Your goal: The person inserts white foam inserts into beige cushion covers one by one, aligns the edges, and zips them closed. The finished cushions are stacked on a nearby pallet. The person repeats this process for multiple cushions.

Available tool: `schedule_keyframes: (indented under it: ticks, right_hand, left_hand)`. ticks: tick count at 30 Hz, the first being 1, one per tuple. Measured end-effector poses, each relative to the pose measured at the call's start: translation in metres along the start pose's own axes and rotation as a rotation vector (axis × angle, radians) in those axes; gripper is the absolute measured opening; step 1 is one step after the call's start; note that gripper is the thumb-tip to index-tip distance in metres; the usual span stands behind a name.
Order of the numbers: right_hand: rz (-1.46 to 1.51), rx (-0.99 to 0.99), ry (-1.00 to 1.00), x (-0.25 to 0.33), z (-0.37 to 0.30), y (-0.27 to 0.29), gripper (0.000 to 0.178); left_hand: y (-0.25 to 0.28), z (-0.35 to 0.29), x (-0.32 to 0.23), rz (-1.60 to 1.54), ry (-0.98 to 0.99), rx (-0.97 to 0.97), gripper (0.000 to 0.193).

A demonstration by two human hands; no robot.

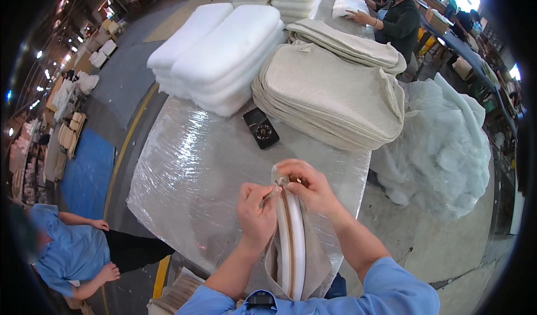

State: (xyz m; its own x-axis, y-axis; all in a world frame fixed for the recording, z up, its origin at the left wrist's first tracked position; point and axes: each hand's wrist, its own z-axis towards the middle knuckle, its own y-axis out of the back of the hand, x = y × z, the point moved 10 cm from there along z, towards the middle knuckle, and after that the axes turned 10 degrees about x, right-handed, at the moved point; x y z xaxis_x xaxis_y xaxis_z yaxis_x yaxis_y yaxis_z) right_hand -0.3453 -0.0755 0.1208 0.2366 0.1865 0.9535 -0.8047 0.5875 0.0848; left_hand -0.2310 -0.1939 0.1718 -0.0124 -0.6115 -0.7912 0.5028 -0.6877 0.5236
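A beige fabric cushion cover [314,262] stands on edge at the table's near end, close to my body. Down its middle runs a brown zipper tape [290,234], with a white strip [300,253] on both sides of it, possibly padding. My left hand [258,211] pinches the cover's fabric at the far end of the zipper. Opposite it, my right hand [307,186] is closed on the same corner. The fingertips of both hands nearly meet there. Whether a zipper pull is between them cannot be made out.
Plastic film wraps the table [184,203]. Beyond my hands are a black phone-like device [261,128], stacked beige covers [335,91] and white padding [218,52]. A plastic-wrapped bundle [442,147] stands right. One person [72,239] is at left, another [400,27] at the far right.
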Motion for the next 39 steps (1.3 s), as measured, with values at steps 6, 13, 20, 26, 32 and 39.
schedule_keyframes:
  ticks: [6,13,20,26,32,39]
  right_hand:
    - [-0.087,0.361,-0.114,0.01,0.035,0.003,0.03]
    - [-0.129,-0.139,-0.003,0.02,0.0,-0.004,0.013]
    - [-0.268,-0.305,0.108,0.034,-0.019,0.002,0.007]
    - [-0.275,-0.275,0.161,0.043,-0.029,-0.007,0.009]
    - [-0.099,-0.105,0.086,0.017,-0.005,0.005,0.014]
    - [0.392,-0.337,-0.262,-0.065,0.044,0.108,0.049]
  left_hand:
    - [-0.014,0.013,0.009,-0.201,0.023,0.016,0.006]
    - [-0.06,0.038,0.11,-0.932,0.351,0.076,0.057]
    - [-0.137,0.063,0.043,-1.048,0.389,0.746,0.066]
    - [-0.131,0.07,0.03,-0.766,0.246,1.008,0.062]
    - [-0.157,0.056,0.105,-1.297,0.471,0.55,0.08]
    - [-0.211,0.068,0.092,-1.398,0.218,0.587,0.101]
